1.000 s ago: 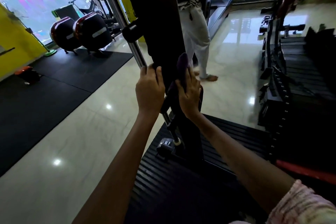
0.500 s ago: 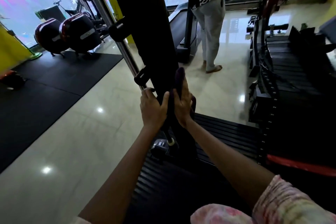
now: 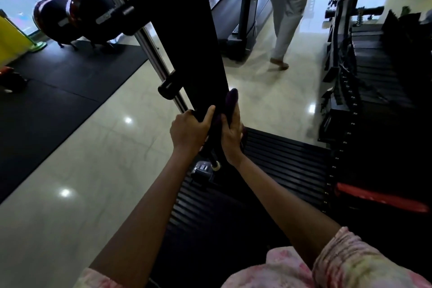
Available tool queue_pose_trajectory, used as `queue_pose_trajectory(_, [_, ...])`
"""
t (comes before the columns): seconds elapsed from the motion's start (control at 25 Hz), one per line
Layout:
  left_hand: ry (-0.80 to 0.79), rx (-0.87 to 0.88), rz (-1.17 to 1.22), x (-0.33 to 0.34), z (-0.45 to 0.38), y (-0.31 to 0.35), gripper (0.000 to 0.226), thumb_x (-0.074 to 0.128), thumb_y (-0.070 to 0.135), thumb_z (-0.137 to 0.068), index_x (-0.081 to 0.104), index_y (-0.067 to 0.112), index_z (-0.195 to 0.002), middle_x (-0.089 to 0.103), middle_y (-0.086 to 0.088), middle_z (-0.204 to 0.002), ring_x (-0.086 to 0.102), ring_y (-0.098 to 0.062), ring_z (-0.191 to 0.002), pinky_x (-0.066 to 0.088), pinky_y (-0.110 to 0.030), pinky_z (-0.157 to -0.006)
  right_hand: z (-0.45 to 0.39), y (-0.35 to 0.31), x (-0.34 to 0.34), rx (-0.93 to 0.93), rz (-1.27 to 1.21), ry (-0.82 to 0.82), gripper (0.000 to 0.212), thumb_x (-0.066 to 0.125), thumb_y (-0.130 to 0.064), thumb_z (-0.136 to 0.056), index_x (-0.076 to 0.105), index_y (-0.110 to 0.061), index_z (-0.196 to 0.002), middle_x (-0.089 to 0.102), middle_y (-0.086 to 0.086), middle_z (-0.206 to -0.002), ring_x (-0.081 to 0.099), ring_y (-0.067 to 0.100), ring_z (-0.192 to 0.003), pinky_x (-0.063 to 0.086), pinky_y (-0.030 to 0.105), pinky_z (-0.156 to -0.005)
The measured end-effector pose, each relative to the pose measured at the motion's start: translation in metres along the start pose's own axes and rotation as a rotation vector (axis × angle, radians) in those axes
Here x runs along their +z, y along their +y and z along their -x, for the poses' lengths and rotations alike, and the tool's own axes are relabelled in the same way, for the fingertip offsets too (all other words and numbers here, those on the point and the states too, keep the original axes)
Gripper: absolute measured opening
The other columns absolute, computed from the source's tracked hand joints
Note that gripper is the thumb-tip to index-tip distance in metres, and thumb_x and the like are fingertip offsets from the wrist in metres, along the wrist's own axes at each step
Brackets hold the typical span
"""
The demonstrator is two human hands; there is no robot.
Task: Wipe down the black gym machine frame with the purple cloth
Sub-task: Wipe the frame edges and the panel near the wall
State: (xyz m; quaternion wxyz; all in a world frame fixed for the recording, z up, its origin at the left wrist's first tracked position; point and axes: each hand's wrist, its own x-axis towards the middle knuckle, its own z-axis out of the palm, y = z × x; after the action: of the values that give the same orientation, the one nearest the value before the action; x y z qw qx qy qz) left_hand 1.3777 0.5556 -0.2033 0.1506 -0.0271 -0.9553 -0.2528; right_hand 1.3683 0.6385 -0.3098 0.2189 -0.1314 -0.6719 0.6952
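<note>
Clearly we are mid-wipe, low on the post (image 3: 187,30). At nine o'clock of it our left hand (image 3: 189,132) grips its edge, thumb wrapped round. At three o'clock our right hand (image 3: 231,134) clutches the purple cloth (image 3: 231,103) against the black face. Next, we judge, comes a firm downward stroke toward the base.

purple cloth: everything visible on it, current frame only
The purple cloth looks dark purple, soft and bunched, mostly hidden. It is pressed against the right edge of the black frame post, low on it. The right hand grips it, a rounded fold poking above the fingers. The left hand grips the post alongside.
</note>
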Motion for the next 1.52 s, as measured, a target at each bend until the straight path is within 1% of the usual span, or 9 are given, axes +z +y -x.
queue_pose_trajectory(0.12, [0.007,-0.012,-0.040,-0.002,0.001,0.002,0.065,0.050,0.065,-0.086,0.064,0.003,-0.072,0.061,-0.012,-0.065,0.062,-0.032,-0.066,0.039,-0.030,-0.056,-0.035,0.019,0.000,0.460,-0.072,-0.031,0.050,0.044,-0.056,-0.082,0.037,-0.055,-0.131,0.051,0.003,-0.136,0.039,0.033,-0.130,0.031,0.055,-0.107])
queue_pose_trajectory(0.2, [0.028,-0.011,-0.036,-0.001,0.002,0.002,0.064,0.052,0.064,-0.086,0.064,0.003,-0.072,0.059,-0.009,-0.064,0.061,-0.031,-0.067,0.037,-0.029,-0.057,-0.051,0.026,0.003,0.551,-0.091,-0.024,0.050,0.043,-0.059,-0.071,0.044,-0.056,-0.120,0.056,0.010,-0.126,0.042,0.038,-0.125,0.036,0.057,-0.104])
queue_pose_trajectory(0.36, [0.088,0.029,0.036,0.004,0.002,-0.004,0.062,0.051,0.068,-0.080,0.058,0.010,-0.060,0.051,0.000,-0.051,0.059,-0.025,-0.054,0.035,-0.027,-0.051,-0.007,-0.018,0.002,0.271,-0.114,-0.063,0.061,0.046,-0.047,-0.089,0.026,-0.041,-0.146,0.027,-0.009,-0.155,0.027,0.023,-0.140,0.021,0.051,-0.114])
queue_pose_trajectory(0.48, [0.131,0.060,0.058,0.007,0.003,-0.006,0.064,0.049,0.070,-0.078,0.061,0.010,-0.061,0.056,-0.002,-0.051,0.060,-0.024,-0.053,0.040,-0.028,-0.050,0.011,0.004,-0.008,0.117,-0.158,-0.093,0.057,0.047,-0.036,-0.092,0.027,-0.045,-0.144,0.029,-0.008,-0.154,0.028,0.018,-0.140,0.023,0.045,-0.114])
queue_pose_trajectory(0.8, [0.180,0.075,0.036,0.012,0.002,-0.011,0.070,0.045,0.074,-0.076,0.059,0.009,-0.058,0.056,-0.006,-0.049,0.060,-0.026,-0.052,0.048,-0.035,-0.050,-0.035,0.082,0.008,0.545,-0.122,-0.022,0.061,0.042,-0.065,-0.066,0.036,-0.059,-0.127,0.046,0.000,-0.141,0.043,0.034,-0.125,0.033,0.052,-0.108])
queue_pose_trajectory(1.04, [0.175,0.081,0.029,0.010,0.003,-0.007,0.064,0.046,0.073,-0.076,0.058,0.013,-0.058,0.048,0.001,-0.048,0.057,-0.023,-0.049,0.032,-0.026,-0.048,-0.004,0.035,-0.005,0.391,-0.215,-0.035,0.046,0.049,-0.039,-0.089,0.042,-0.043,-0.135,0.048,-0.002,-0.140,0.048,0.021,-0.127,0.038,0.045,-0.108])
queue_pose_trajectory(1.28, [0.202,0.074,0.017,0.009,0.003,-0.006,0.068,0.045,0.074,-0.076,0.059,0.010,-0.056,0.052,-0.002,-0.047,0.058,-0.024,-0.047,0.035,-0.026,-0.046,-0.023,0.033,0.012,0.533,-0.194,0.043,0.054,0.044,-0.052,-0.078,0.048,-0.038,-0.130,0.052,0.007,-0.132,0.054,0.032,-0.115,0.041,0.052,-0.102])
queue_pose_trajectory(1.4, [0.196,0.057,0.014,0.011,0.002,-0.006,0.070,0.044,0.075,-0.075,0.062,0.009,-0.058,0.057,-0.005,-0.049,0.060,-0.024,-0.049,0.041,-0.028,-0.047,-0.015,-0.037,0.009,0.389,-0.153,0.021,0.055,0.043,-0.054,-0.084,0.043,-0.035,-0.135,0.044,0.001,-0.142,0.043,0.030,-0.127,0.033,0.050,-0.109])
queue_pose_trajectory(1.52, [0.199,0.049,0.044,0.012,0.002,-0.008,0.074,0.041,0.075,-0.077,0.059,0.006,-0.057,0.054,-0.006,-0.048,0.056,-0.025,-0.047,0.042,-0.031,-0.048,-0.005,-0.056,0.000,0.183,-0.027,0.000,0.050,0.045,-0.031,-0.099,0.033,-0.023,-0.146,0.032,0.000,-0.151,0.030,0.024,-0.136,0.024,0.040,-0.112])
